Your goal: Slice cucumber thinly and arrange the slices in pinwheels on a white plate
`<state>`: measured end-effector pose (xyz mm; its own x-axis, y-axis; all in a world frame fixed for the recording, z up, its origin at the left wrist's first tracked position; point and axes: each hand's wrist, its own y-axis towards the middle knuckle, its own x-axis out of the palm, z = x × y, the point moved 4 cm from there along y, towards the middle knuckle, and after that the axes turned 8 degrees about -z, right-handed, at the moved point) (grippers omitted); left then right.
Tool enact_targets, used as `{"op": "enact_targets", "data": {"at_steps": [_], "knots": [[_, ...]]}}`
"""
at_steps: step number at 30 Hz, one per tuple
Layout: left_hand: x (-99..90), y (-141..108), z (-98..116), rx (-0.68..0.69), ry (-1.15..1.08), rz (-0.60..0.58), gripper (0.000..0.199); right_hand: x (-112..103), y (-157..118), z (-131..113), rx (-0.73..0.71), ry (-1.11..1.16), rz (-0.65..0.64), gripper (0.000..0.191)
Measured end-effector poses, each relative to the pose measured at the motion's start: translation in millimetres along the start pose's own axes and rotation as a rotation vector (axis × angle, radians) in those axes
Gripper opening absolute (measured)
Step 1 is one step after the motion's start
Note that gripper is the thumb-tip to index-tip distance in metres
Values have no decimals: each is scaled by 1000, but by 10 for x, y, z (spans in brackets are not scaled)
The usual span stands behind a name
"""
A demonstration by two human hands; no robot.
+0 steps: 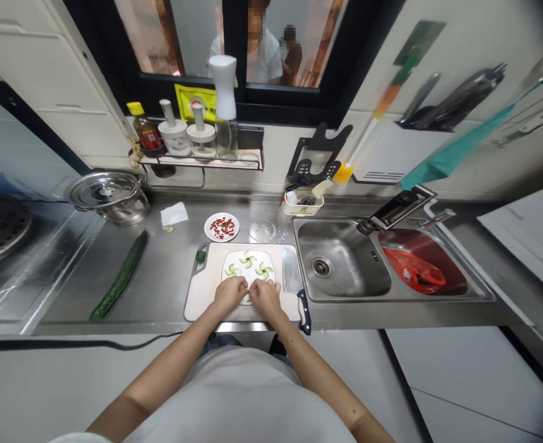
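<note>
My left hand (229, 291) and my right hand (265, 298) meet over the near part of a white plate (225, 261), fingertips bent in and almost touching. Each hand is closed in a pinch; whatever lies between the fingers is too small to make out. Just below the fingertips, a cucumber slice (248, 298) shows partly. Thin cucumber slices (247, 259) form pinwheel shapes with red centres on the plate. Under it lies a cutting board (198, 298). A kitchen knife (291, 271) rests along the board's right side, its black handle pointing toward me.
Behind the board stands a small plate of chopped red pieces (222, 227). A whole cucumber (120, 277) lies to the left, before a lidded steel pot (109, 195). The double sink (345, 258) is at the right, with a red plastic bag (416, 271) inside.
</note>
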<state>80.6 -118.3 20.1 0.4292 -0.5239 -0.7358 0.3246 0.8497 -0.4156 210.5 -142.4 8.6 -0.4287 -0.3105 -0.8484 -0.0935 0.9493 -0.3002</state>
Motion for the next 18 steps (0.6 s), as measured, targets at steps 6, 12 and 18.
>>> {"op": "enact_targets", "data": {"at_steps": [6, 12, 18], "knots": [[-78, -8, -10, -14, -37, 4, 16, -101, 6, 1, 21, -6, 3, 16], [-44, 5, -9, -15, -8, 6, 14, -66, -1, -11, 18, -26, -18, 15], [17, 25, -3, 19, 0, 29, 10, -11, 19, -9, 7, -16, -28, 13]]}}
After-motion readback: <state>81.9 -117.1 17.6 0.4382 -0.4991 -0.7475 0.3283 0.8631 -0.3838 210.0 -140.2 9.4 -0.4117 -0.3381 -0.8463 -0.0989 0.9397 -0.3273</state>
